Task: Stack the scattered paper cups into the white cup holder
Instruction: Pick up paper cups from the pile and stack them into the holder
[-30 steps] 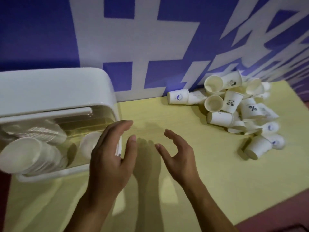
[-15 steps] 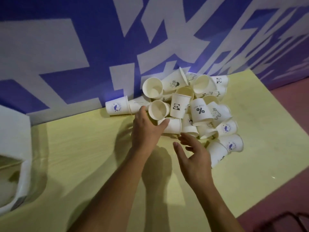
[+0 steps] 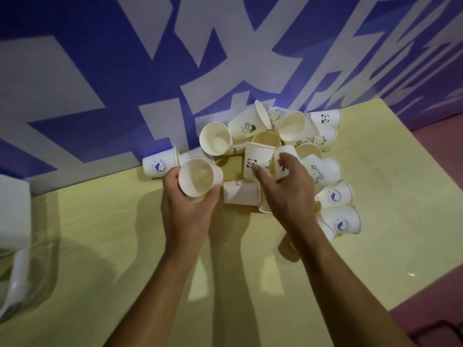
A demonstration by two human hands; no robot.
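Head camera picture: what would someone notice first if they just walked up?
Most likely the jumbled pile of paper cups at the back of the yellow table, against a blue wall with huge white shapes. Next, the left hand holding one plain cup at the pile's left edge. The right hand reaches in beside the panda cup.

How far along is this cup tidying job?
Done: hard to say, since only an edge of the holder shows at the left and its contents are out of view. In hand: the left hand grips one cup, and the right hand curls round a second cup. Left: the pile by the wall, well over a dozen cups.
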